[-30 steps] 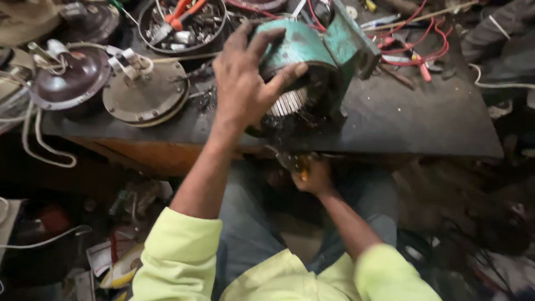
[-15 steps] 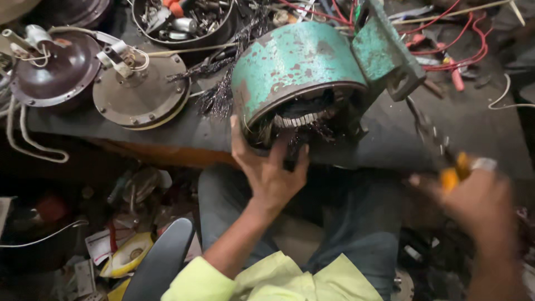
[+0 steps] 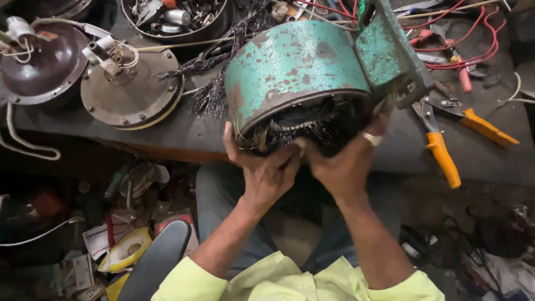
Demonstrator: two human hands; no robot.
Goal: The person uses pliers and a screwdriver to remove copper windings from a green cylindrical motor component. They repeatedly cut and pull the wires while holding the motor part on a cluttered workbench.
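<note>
**Two hands grip the open end of a worn green motor housing**

A person in a pale yellow-green top sits at a dark workbench (image 3: 490,161), seen from above. A large motor housing (image 3: 298,69), painted teal with rust patches showing through, lies on its side at the bench's front edge, its open end tipped toward the person. Dark wire windings (image 3: 304,125) fill that opening.

The left hand (image 3: 264,173) comes up from below, palm cupping the lower left rim. Its fingers are curled and closed against the housing edge, the thumb pressed up along the rim's outer left side. The right hand (image 3: 345,161) meets it just beside, under the lower right rim, fingers bent into the opening and pressed on the windings; a ring shows on one finger. Both hands touch the housing, which sits directly above and against the fingertips.

Pliers with orange handles (image 3: 446,159) lie on the bench just right of the housing, untouched. To the left rest two round fan motor covers, one brown-grey (image 3: 131,92) and one darker (image 3: 39,64). A bowl of small parts (image 3: 175,19) sits behind. Red wires (image 3: 473,39) trail across the far right.
</note>
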